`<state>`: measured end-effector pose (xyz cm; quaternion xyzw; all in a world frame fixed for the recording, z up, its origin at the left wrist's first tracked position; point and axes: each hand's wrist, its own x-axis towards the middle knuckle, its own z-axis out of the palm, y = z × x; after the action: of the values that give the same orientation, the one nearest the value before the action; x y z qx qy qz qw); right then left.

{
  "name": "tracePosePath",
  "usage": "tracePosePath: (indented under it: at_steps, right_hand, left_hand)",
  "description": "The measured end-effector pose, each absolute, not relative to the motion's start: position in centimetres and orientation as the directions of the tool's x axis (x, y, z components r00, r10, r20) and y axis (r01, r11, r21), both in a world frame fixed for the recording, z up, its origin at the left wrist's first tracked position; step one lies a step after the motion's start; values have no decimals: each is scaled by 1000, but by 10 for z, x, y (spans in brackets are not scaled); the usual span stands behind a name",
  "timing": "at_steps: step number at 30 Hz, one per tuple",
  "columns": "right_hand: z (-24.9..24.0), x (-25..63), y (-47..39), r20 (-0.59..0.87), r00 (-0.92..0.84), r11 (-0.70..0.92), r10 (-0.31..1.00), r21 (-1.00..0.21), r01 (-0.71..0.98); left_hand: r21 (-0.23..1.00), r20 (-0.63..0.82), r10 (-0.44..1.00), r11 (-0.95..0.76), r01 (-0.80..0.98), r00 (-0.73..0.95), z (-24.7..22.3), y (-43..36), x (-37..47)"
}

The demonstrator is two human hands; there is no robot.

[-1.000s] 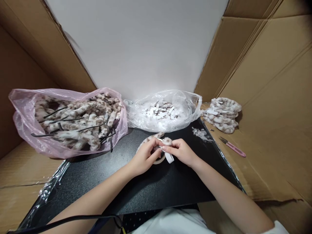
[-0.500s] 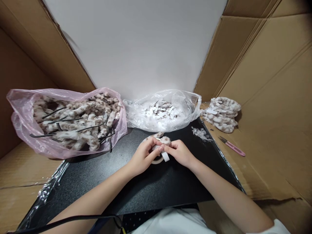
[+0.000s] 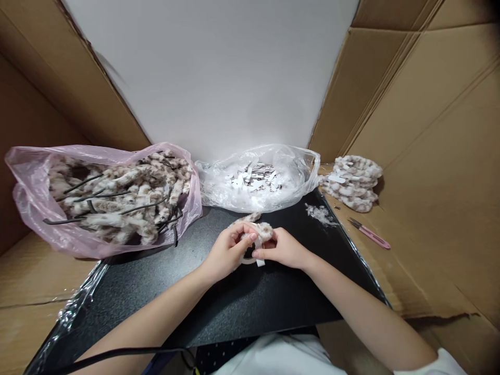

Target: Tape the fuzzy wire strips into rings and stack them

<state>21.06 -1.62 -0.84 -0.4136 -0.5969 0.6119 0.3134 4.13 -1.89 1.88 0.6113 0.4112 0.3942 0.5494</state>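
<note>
Over the middle of the black tabletop, my left hand grips a fluffy white-and-brown plush band between thumb and fingers. My right hand is closed at the band's right side, its thumb on a small white label hanging from the plush. Part of a pale ring shows beneath the hands; its kind is unclear. Fingers cover much of the plush.
At left lies a pink bag of plush pieces with dark cords. Behind the hands is a clear bag of white labels. Stacked plush pieces, pink-handled thread snips and fluff lie to the right.
The right thumb has moved down and left onto the white label, which now hangs straighter and further left. My left hand keeps its hold. The view has shifted slightly.
</note>
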Motion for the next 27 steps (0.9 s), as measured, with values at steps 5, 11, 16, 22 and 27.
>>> tracePosePath:
  at_steps: [5,11,16,22,27]
  right_hand:
    - [-8,211,-17,-114,-454,-33,884,-982,184]
    - [-10,205,-18,6,-458,82,889,-986,148]
    - [-12,203,-17,13,-430,125,903,-964,233]
    - [-2,216,3,57,-361,165,931,-947,275]
    - [25,212,15,-116,-541,-222,833,-966,-134]
  left_hand:
    - [993,11,920,-56,106,392,16,-14,39]
    - [992,-51,913,-1,127,404,41,-19,42]
    - [989,-68,876,-2,145,478,69,-28,42]
    - [982,-98,868,7,186,487,91,-33,40]
    - [969,-45,876,-77,233,480,89,-30,41]
